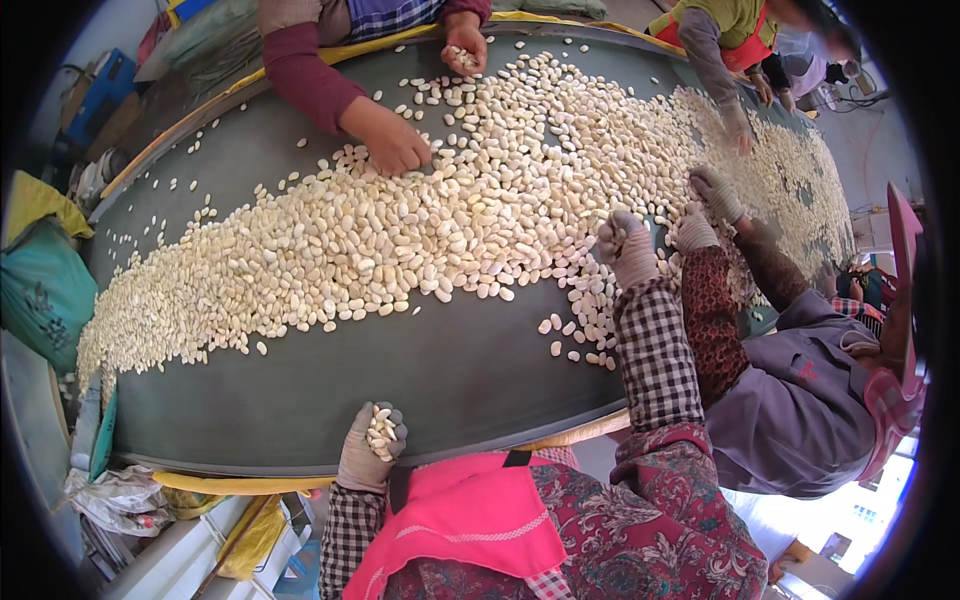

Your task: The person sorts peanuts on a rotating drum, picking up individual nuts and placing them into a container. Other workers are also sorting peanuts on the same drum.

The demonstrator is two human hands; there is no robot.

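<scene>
My left hand (373, 445), in a pale glove with grey fingertips, is cupped palm up around several white beans (382, 431) at the near edge of the dark green belt (300, 405). A long, thick spread of large white beans (420, 232) lies along the middle of this surface. At the right part of the spread, my right hand (625, 246), gloved and with a checked sleeve, is raised over the beans with its fingers curled inward. Something small and brownish shows between those fingers; whether it is a bean is unclear.
Across the belt, a co-worker's bare hand (397, 142) touches the beans; the other bare hand (464, 56) holds several. Close on my right, another co-worker's gloved hands (709, 202) reach into the spread. Further workers stand at the far right. A green sack (49, 289) stands at the left end.
</scene>
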